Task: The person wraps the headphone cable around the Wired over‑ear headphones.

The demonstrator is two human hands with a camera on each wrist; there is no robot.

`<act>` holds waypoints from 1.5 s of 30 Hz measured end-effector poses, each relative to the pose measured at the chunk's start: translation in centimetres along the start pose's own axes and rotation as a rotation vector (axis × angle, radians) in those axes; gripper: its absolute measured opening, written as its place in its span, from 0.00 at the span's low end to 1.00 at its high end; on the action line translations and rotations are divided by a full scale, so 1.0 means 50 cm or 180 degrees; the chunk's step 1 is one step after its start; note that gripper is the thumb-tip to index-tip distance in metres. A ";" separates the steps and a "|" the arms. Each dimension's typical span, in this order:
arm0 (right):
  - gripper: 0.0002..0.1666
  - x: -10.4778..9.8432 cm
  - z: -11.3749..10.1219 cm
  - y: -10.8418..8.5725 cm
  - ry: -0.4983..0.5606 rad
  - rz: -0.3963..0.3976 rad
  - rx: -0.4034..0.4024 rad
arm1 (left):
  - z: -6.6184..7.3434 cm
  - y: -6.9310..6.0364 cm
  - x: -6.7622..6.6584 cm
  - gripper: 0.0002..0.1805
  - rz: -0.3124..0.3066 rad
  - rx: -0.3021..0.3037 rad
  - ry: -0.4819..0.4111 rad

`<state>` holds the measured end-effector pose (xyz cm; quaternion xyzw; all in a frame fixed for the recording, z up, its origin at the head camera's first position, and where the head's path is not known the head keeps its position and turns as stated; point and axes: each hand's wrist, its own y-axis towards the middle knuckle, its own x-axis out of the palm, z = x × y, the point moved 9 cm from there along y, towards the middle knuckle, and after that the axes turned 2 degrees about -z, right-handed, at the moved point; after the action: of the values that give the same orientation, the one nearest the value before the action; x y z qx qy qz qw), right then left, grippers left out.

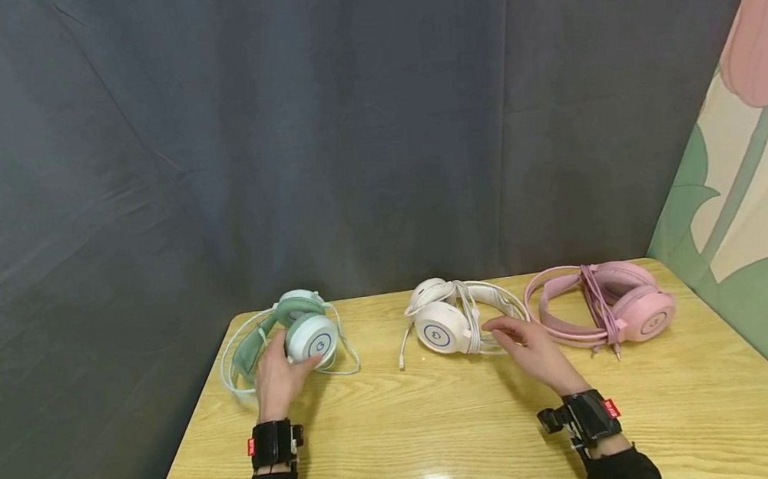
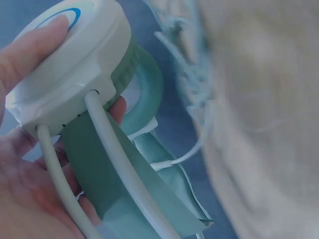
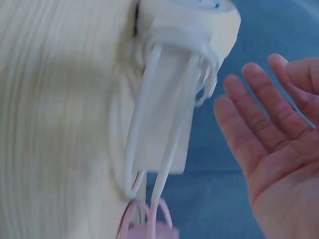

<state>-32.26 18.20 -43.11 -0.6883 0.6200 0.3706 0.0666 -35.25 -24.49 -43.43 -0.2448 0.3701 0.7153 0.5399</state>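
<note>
Now, green headset (image 1: 304, 332) gripped, lower left of centre!
Left hand (image 1: 278, 377) has thumb and fingers clamped on its pale, blue-ringed cup (image 2: 94, 57), darker green padding (image 2: 150, 89) behind, cord (image 2: 192, 79) looping loose; gripping seems the step in hand, and any lift calls for minding that cord. Right of centre, the right hand (image 1: 535, 352) holds nothing, fingers loosely extended near the white headset (image 1: 440, 334).

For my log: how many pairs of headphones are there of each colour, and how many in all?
Green headphones, held by the left hand: 1
White headphones: 1
Pink headphones: 1
Total: 3
</note>
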 end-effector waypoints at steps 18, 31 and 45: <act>0.35 0.174 -0.141 0.032 0.1555 -0.0860 0.0110 | 0.299 -0.106 0.006 0.30 0.0404 0.1524 -0.0180; 0.40 0.142 -0.121 0.023 0.2227 0.0088 0.1016 | 0.415 -0.184 0.089 0.31 0.0599 0.1747 0.0205; 0.41 0.079 -0.133 0.004 0.2309 0.0461 0.0155 | 0.183 -0.067 0.100 0.40 -0.0311 -0.0345 -0.2474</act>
<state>-29.76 11.33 -40.63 -0.7275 0.6591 0.0914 -0.1675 -33.11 -13.80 -42.51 -0.0013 0.0877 0.7466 0.6595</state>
